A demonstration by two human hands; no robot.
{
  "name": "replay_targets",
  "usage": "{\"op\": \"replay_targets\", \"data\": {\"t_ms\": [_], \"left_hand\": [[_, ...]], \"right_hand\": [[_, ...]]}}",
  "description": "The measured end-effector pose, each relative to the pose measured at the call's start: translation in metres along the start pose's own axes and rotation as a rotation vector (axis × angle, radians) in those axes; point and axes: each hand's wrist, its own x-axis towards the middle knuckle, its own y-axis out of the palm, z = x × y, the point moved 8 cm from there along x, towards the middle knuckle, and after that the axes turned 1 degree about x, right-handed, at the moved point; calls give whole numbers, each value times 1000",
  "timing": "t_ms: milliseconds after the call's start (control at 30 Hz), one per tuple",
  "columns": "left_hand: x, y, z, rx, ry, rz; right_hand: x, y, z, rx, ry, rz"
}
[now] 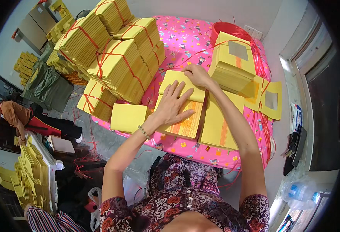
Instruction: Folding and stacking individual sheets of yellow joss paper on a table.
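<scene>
My left hand (173,103) lies flat with spread fingers across a yellow paper sheet (175,78) and the block of stacked yellow paper (185,124) under it. At the sheet's far right corner, my right hand (198,75) has its fingers curled in. What they pinch is hidden. Right of the block lies a flat yellow stack (215,129) with an orange stripe, partly under my right forearm. A smaller yellow stack (129,117) sits to the left, by my left wrist.
Tied yellow bundles (129,62) with red string rise at the left of the pink covered table (177,33). A taller stack (231,63) stands at the right, before a red bucket (231,29) with red strands. Another person (19,118) works at a side table far left.
</scene>
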Motion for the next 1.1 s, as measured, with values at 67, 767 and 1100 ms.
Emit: {"op": "replay_targets", "data": {"t_ms": [67,767,1100], "left_hand": [[1,-2,-1,-30,9,-22],[-11,-7,0,71,-75,11],[-9,-11,-5,69,-107,36]], "right_hand": [[0,1,-2,0,-3,5],[17,2,-1,50,-28,182],[23,-5,-1,94,-30,333]]}}
